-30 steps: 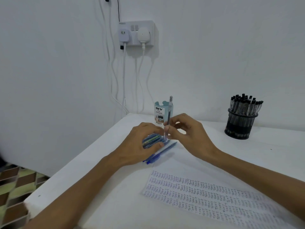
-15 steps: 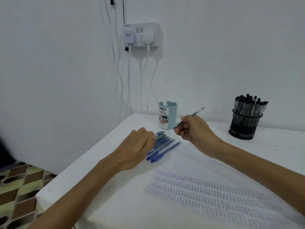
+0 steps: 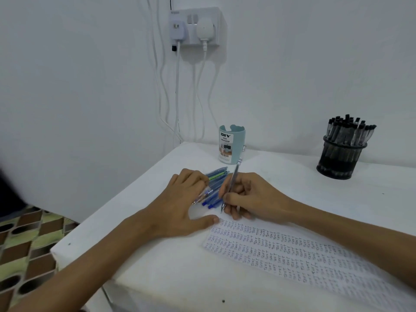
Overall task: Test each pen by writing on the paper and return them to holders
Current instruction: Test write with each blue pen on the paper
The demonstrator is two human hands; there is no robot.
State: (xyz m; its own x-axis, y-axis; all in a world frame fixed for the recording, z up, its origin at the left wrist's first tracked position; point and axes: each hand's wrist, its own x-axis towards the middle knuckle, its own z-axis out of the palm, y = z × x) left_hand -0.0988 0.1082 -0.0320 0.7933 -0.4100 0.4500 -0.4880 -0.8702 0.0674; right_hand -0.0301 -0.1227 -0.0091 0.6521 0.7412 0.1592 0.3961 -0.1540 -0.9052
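Observation:
My right hand grips a slim clear pen in a writing hold, its tip down at the top left edge of the paper, which is filled with rows of small handwriting. My left hand lies flat on the table, fingers over a bunch of blue pens and thumb pressing the paper's corner. A light blue holder with a label stands behind the hands. A black mesh holder full of black-capped pens stands at the back right.
The white table sits against a white wall, its left edge and front corner close to my left arm. A wall socket with two plugs and hanging cables is above the blue holder. Patterned floor shows at lower left.
My right hand has brought the pen from near the blue holder down to the paper and turned it tip-down. My left hand has shifted so its thumb rests on the paper's corner.

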